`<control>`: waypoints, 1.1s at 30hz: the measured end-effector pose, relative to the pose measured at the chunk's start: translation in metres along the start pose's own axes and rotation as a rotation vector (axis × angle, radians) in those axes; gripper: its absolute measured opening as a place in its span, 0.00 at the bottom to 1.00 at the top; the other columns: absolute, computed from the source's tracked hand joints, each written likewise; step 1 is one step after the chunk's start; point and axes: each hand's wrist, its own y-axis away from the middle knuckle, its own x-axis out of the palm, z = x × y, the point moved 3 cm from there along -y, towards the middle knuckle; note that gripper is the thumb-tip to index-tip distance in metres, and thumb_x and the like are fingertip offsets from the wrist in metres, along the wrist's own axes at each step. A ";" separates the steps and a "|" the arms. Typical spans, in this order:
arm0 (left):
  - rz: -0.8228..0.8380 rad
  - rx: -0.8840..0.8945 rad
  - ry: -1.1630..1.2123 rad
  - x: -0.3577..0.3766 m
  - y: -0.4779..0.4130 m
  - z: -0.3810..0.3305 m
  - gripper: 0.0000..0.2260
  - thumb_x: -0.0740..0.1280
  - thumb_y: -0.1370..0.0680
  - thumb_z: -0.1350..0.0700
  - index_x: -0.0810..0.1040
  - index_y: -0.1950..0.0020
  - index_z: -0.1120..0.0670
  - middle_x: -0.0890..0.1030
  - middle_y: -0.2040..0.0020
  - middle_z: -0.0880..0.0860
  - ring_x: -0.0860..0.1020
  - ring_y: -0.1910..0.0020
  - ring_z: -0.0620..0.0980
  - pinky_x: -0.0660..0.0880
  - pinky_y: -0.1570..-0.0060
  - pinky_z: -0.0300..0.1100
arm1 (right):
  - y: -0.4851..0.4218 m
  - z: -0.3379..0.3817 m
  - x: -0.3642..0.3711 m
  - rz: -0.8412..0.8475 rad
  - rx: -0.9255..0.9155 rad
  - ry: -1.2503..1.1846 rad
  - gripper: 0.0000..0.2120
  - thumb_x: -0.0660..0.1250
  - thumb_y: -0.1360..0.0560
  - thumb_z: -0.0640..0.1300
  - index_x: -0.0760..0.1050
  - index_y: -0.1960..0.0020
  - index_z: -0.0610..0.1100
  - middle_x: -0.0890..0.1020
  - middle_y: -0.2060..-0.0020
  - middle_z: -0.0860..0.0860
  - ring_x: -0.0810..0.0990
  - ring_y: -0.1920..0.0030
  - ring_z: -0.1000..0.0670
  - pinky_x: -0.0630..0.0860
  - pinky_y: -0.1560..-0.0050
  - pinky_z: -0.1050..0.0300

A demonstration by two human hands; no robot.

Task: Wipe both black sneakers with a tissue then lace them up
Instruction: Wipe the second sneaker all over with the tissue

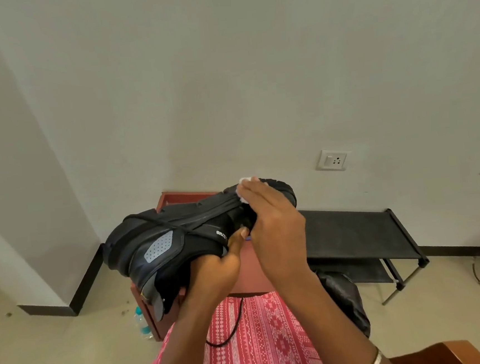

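Black sneaker (162,241) held in air above red-brown surface (249,271), ridged sole tilted up; matte upper, grey perforated patch. Left hand (220,267) grips collar, thumb curled on it. Right hand (274,222) flat, straight fingers (253,193) pressing crumpled white tissue (244,180) onto sole edge. Thin black lace (233,321) trails over patterned pink cloth (261,345).

Small white lettering (221,235), upside down on the black sneaker (161,229), seems to read "CLIMB".

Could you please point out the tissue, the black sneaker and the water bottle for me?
tissue (244,180), head view, the white wad's upper corner.
black sneaker (159,248), head view, its grey perforated side patch.
water bottle (142,325), head view, its clear body.
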 end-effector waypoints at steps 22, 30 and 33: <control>-0.053 -0.094 0.072 -0.005 -0.001 -0.002 0.20 0.72 0.23 0.48 0.77 0.32 0.51 0.74 0.39 0.44 0.68 0.29 0.47 0.59 0.36 0.34 | -0.006 -0.029 0.000 -0.117 0.085 -0.047 0.22 0.60 0.29 0.30 0.80 0.37 0.38 0.82 0.40 0.46 0.79 0.38 0.48 0.74 0.33 0.55; -0.020 0.008 0.030 0.003 0.004 -0.009 0.20 0.70 0.21 0.50 0.77 0.32 0.55 0.74 0.33 0.46 0.66 0.33 0.40 0.57 0.37 0.26 | -0.005 -0.022 0.003 -0.186 0.318 -0.085 0.20 0.64 0.29 0.27 0.82 0.42 0.41 0.84 0.45 0.48 0.82 0.43 0.48 0.68 0.37 0.71; -0.047 0.086 -0.026 0.003 0.004 -0.010 0.19 0.69 0.20 0.57 0.74 0.29 0.56 0.73 0.32 0.48 0.64 0.27 0.43 0.53 0.38 0.23 | 0.001 0.013 0.005 -0.121 0.104 -0.140 0.20 0.63 0.31 0.27 0.81 0.42 0.36 0.83 0.43 0.42 0.78 0.39 0.48 0.68 0.31 0.63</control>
